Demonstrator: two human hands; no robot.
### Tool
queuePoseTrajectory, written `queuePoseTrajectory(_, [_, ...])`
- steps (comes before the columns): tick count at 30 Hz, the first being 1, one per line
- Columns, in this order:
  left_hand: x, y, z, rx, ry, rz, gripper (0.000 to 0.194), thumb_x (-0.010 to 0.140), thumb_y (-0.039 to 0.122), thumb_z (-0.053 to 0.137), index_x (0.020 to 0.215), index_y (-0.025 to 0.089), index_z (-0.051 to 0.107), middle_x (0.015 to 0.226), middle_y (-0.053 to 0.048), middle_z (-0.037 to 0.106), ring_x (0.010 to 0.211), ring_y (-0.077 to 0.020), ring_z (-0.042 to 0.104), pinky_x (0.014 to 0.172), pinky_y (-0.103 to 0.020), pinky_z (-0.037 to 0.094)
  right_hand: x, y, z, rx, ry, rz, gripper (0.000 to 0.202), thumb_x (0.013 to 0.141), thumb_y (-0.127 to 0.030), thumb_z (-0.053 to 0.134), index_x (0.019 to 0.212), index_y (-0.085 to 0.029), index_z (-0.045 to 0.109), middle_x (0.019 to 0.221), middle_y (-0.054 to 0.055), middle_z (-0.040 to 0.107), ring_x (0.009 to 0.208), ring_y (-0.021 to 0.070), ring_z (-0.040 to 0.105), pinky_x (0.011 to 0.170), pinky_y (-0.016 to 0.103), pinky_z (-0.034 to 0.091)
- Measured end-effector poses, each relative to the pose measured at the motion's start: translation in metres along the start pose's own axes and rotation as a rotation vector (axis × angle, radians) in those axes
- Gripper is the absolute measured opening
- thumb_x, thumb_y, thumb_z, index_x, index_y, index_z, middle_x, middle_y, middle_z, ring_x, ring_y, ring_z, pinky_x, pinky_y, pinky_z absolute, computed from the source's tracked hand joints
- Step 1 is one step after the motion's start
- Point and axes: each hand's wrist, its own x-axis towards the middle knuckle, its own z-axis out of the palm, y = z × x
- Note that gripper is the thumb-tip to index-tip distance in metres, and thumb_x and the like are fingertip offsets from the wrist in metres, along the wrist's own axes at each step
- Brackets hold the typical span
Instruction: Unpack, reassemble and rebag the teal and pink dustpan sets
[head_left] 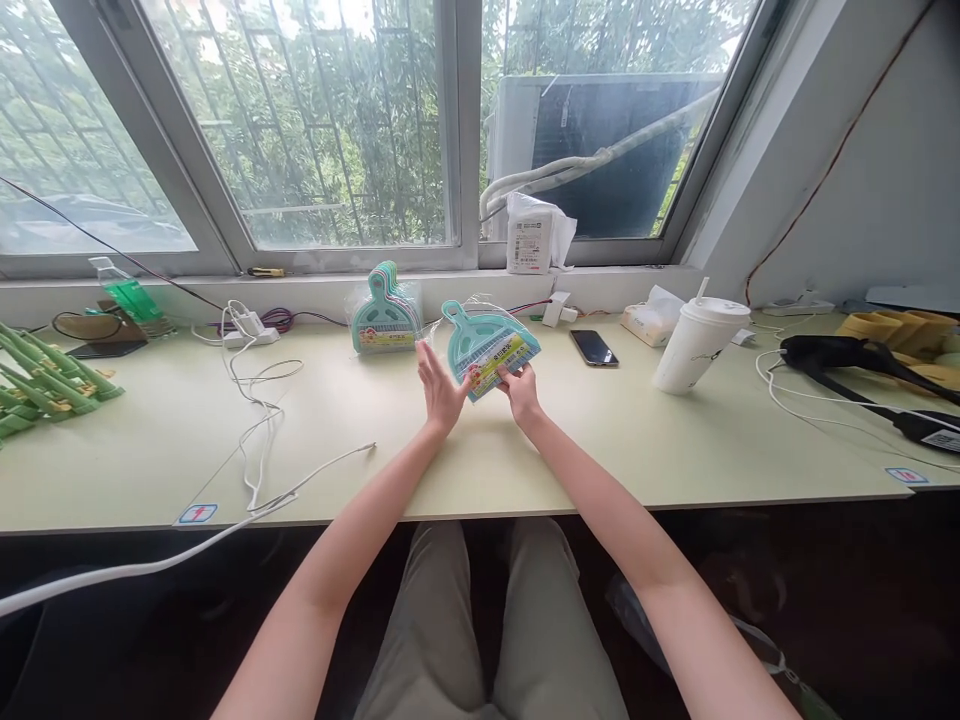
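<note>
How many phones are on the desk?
1: a dark phone lies flat on the desk, between the held dustpan pack and the white cup. Others may be hidden.

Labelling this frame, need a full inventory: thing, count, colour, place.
dustpan set: 1, teal, wrapped, held above desk centre
dustpan stack: 1 stack, teal, by the window
cup: 1, white, straw, desk right
phone: 1, black, left of cup
tissues: 1 pack, white, behind phone
cable: white, desk left
green parts: several, far left edge
desk: 1, pale green
left hand: open, touching the set's edge
right hand: gripping the set's lower edge
</note>
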Motion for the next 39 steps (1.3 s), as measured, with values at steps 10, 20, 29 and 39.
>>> queuePoseTrajectory(10, [-0.001,0.005,-0.001,0.143,-0.385,0.237,0.039,0.088,0.02,0.049,0.121,0.032,0.066,0.153,-0.003,0.039,0.149,-0.0299,0.015,0.121,-0.054,-0.004,-0.006,0.0,0.006,-0.157,-0.089,-0.035,0.04,0.068,-0.032,0.075,0.101,-0.024,0.052,0.097,0.002,0.066,0.089,0.018,0.066,0.074,0.035,0.061])
queuePoseTrajectory(20, [-0.002,0.019,-0.003,0.419,-0.286,0.26,0.048,0.088,0.02,0.05,0.135,0.029,0.055,0.158,-0.004,0.03,0.15,-0.0292,0.011,0.121,-0.056,0.001,-0.01,0.004,0.01,-0.317,-0.225,-0.093,0.037,0.068,-0.028,0.074,0.099,-0.023,0.055,0.089,0.001,0.069,0.075,0.016,0.066,0.065,0.03,0.059])
queuePoseTrajectory(29, [-0.001,0.017,-0.003,0.777,-0.278,0.341,0.057,0.09,0.017,0.047,0.146,0.028,0.044,0.159,-0.006,0.027,0.15,-0.0312,0.009,0.121,-0.058,0.007,-0.01,0.007,0.011,-0.339,-0.272,-0.091,0.036,0.071,-0.03,0.07,0.102,-0.023,0.053,0.091,0.004,0.069,0.075,0.018,0.066,0.059,0.03,0.058])
queuePoseTrajectory(39, [0.003,0.007,-0.004,0.504,-0.391,0.425,0.066,0.088,0.002,0.034,0.148,0.026,0.038,0.164,-0.006,0.004,0.149,-0.0326,-0.001,0.117,-0.064,0.013,-0.011,0.006,0.011,-0.29,-0.252,-0.055,0.042,0.069,-0.032,0.074,0.104,-0.023,0.054,0.091,0.003,0.069,0.079,0.0182,0.066,0.065,0.033,0.06])
